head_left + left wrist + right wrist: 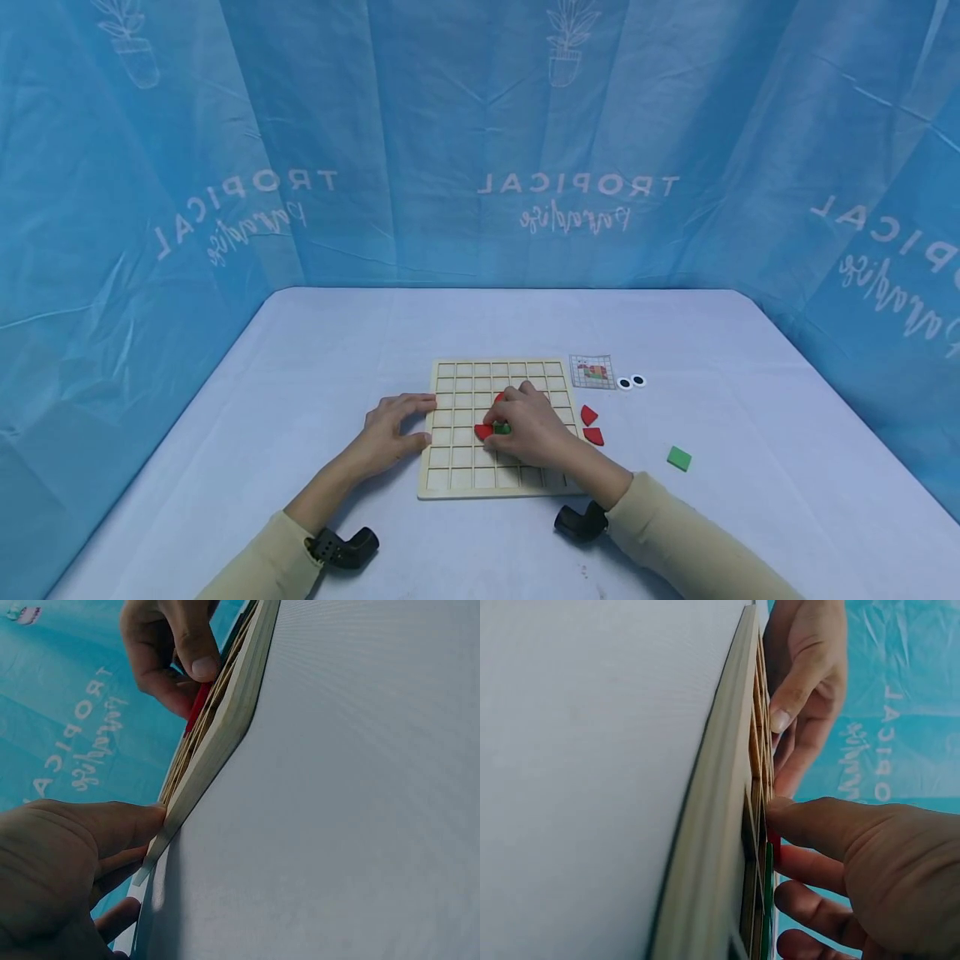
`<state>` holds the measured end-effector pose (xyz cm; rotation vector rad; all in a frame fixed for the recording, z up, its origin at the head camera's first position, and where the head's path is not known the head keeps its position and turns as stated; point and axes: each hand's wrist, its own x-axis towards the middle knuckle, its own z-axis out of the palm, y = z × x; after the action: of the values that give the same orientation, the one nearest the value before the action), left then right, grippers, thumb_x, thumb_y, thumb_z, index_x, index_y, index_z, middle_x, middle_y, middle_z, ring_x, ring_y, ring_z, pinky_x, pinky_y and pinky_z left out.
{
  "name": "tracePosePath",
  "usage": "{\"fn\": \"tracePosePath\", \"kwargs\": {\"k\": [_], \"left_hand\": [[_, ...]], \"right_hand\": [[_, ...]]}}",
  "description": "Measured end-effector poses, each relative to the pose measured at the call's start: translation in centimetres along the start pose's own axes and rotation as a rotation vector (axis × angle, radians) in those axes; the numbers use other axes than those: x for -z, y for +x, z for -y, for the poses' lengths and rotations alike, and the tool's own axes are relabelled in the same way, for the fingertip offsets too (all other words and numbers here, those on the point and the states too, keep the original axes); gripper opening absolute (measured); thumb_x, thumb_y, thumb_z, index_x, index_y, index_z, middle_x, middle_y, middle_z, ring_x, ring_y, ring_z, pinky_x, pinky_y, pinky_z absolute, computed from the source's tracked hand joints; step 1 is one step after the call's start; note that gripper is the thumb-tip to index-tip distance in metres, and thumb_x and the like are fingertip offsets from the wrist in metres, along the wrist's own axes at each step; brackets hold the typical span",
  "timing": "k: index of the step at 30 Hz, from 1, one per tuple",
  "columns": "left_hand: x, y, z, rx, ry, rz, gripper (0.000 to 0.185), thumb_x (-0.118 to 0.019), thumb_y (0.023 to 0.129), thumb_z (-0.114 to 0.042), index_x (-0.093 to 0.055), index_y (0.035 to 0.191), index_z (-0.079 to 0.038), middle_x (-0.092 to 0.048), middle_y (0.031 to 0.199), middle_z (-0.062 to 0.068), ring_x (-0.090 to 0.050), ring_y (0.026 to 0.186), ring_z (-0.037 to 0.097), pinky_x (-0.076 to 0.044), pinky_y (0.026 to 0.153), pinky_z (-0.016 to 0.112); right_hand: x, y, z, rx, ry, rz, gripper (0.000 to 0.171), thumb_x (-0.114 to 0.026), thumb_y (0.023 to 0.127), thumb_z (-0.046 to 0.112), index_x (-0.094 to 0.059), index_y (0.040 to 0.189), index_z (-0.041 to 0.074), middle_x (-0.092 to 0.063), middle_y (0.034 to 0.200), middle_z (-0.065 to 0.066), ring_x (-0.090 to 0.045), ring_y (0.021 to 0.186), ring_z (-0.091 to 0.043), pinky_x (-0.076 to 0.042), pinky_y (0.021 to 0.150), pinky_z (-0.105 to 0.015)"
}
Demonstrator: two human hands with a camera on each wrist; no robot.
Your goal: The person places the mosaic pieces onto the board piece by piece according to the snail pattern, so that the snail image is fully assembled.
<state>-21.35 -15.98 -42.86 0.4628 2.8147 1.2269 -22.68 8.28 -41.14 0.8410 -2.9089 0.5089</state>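
A pale wooden grid board (442, 480) lies on the table, raised strips dividing it into square cells. My left hand (390, 433) is at its left edge, thumb and fingers spread along the rim and touching it; in the left wrist view the thumb lies against the rim. Over the middle of the board, my right hand (531, 427) pinches a red rounded piece (483, 432) between thumb and index finger. Beside that piece a green piece (502, 428) sits on the board, partly under the fingers. Another red piece (499, 397) shows behind the knuckles, mostly hidden.
Right of the board lie two red quarter-round pieces (592, 436), with a small printed grid card (592, 372) behind them. Two white discs with black centres (638, 381) are next to the card. Farther right is a green square (678, 458). Blue printed curtains (427, 150) surround the table.
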Motion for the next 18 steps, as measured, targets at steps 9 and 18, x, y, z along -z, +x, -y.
{"fn": "tracePosePath", "kwargs": {"k": [9,18], "left_hand": [[-0.08,0.0,0.15,0.005,0.005,-0.003,0.046,-0.067,0.082,-0.014,-0.057,0.127,-0.011,-0.049,0.141,0.004,-0.03,0.134,0.032,-0.013,0.109,0.056],[-0.02,-0.01,0.38,-0.022,0.008,-0.006,0.045,-0.067,0.082,-0.016,-0.058,0.126,-0.011,-0.049,0.14,0.005,-0.032,0.132,0.032,-0.015,0.107,0.057]], "right_hand": [[-0.12,-0.02,0.01,0.001,-0.011,-0.015,0.025,-0.078,0.073,0.038,-0.073,0.093,0.023,-0.06,0.089,0.006,-0.041,0.085,-0.013,-0.034,0.073,-0.028],[-0.27,-0.01,-0.03,-0.003,-0.016,-0.044,0.023,-0.078,0.073,0.036,-0.073,0.091,0.023,-0.059,0.088,0.005,-0.041,0.084,-0.013,-0.033,0.073,-0.029]]}}
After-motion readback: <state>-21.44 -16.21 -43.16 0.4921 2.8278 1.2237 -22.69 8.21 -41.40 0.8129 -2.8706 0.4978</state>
